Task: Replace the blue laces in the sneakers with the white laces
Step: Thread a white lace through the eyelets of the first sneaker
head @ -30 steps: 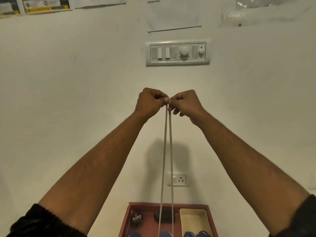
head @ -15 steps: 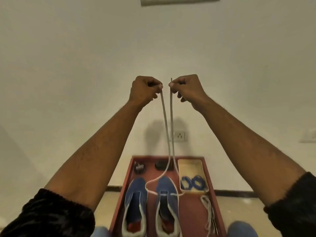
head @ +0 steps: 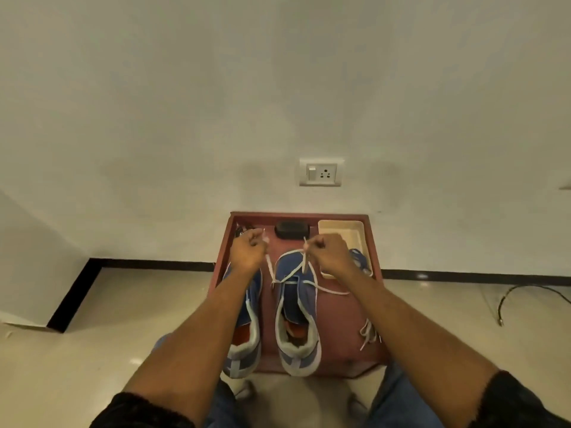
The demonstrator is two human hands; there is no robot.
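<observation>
The person is sitting in front of a red tray (head: 375,307) that is standing on the floor against the wall. Two blue sneakers are lying side by side in the tray, with their toes pointing to the wall. The right sneaker (head: 297,307) is near the middle of the tray, and the left sneaker (head: 247,322) is just beside it, partly hidden under the left forearm.

A white lace (head: 324,290) is passing through the front eyelets of the right sneaker, and both its ends are going up to the hands. The left hand (head: 248,250) is above the toe of the left sneaker; its fingers are curled together and are pinching one end of the lace. The right hand (head: 329,251) is above the toe of the right sneaker; its fingers are also curled and its thumb and fingertips are pinching the other end. The two hands are apart from each other.

A second white lace (head: 369,333) is lying loose on the tray floor, on the right side of the right sneaker. In the far right corner of the tray a cream-coloured box (head: 340,230) is standing, and the blue laces (head: 360,261) are lying in it, partly hidden behind the right hand. A black object (head: 292,229) is lying at the far wall of the tray, between the two hands.
</observation>
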